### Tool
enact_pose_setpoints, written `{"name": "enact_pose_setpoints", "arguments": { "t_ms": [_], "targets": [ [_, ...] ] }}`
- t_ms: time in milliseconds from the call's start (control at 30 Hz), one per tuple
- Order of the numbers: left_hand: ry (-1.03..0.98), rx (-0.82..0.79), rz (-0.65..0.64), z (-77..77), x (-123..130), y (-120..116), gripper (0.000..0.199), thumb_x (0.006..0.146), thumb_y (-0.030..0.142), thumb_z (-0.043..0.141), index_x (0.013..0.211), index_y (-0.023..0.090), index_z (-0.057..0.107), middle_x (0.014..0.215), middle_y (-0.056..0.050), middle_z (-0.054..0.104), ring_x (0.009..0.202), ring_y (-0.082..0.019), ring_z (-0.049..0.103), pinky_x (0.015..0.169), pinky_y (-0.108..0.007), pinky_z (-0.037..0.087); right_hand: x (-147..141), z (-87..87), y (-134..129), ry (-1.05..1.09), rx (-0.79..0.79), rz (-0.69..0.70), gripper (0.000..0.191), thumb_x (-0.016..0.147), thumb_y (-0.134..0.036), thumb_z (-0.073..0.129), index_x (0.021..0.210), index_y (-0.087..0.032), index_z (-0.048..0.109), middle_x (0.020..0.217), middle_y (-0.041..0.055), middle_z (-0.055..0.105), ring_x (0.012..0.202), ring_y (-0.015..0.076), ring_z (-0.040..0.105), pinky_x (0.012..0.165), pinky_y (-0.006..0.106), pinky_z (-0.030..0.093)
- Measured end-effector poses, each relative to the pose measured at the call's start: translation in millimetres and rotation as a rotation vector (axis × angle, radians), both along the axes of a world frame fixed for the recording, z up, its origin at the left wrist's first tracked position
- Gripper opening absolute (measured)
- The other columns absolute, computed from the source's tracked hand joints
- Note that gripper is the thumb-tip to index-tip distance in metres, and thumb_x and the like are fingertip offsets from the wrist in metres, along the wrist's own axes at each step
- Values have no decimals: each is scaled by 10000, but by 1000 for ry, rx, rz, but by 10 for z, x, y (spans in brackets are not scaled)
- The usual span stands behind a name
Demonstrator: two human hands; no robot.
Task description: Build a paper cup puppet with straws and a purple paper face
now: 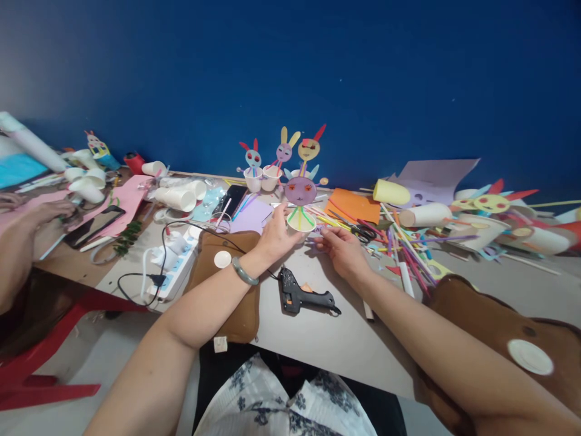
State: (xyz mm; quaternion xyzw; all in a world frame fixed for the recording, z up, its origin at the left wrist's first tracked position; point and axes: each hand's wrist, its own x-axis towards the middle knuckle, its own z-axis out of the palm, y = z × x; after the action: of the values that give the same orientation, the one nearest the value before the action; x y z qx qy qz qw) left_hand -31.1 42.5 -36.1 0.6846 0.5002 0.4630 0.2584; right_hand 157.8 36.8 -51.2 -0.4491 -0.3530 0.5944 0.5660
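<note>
My left hand [278, 237] is wrapped round a white paper cup [301, 221] that carries a puppet with a round purple face [301, 190], blue ears and green and yellow strips. To its right, my right hand [338, 248] has its thumb and fingertips brought together; what they hold, if anything, is too small to make out. Below both hands a black glue gun [302, 293] lies on the grey table. Behind the held cup stand several finished rabbit puppets in cups, among them one with a blue face [253, 158] and one with a yellow face [309, 149].
Scissors [363, 231], orange paper [353, 206] and coloured strips lie beyond my right hand. At left are a power strip [175, 269] with cables, a brown pouch [247, 303], paper cups [177, 198] and another person's hands [49, 215]. A brown bag [481, 315] lies at right.
</note>
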Motion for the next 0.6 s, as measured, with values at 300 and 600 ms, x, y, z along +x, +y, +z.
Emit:
{"name": "enact_pose_setpoints", "arguments": {
  "t_ms": [300,600],
  "targets": [
    [-40,-14,12,-1,1,16,855,692,381,870,1393,176,425,1303,-174,640,1235,-324,622,1031,-468,498,2,85,-53,24,-28,1,463,515,-402,992,746,-207,641,734,-17,703,683,138,729,573,228,606],
    [-205,-21,-30,-30,-10,70,769,672,404,861,1314,145,526,1357,-184,621,1220,-305,626,1032,-431,513,26,179,-146,-3,22,8,425,568,-419,964,763,-214,647,760,-15,718,681,133,728,623,246,601]
  ]
}}
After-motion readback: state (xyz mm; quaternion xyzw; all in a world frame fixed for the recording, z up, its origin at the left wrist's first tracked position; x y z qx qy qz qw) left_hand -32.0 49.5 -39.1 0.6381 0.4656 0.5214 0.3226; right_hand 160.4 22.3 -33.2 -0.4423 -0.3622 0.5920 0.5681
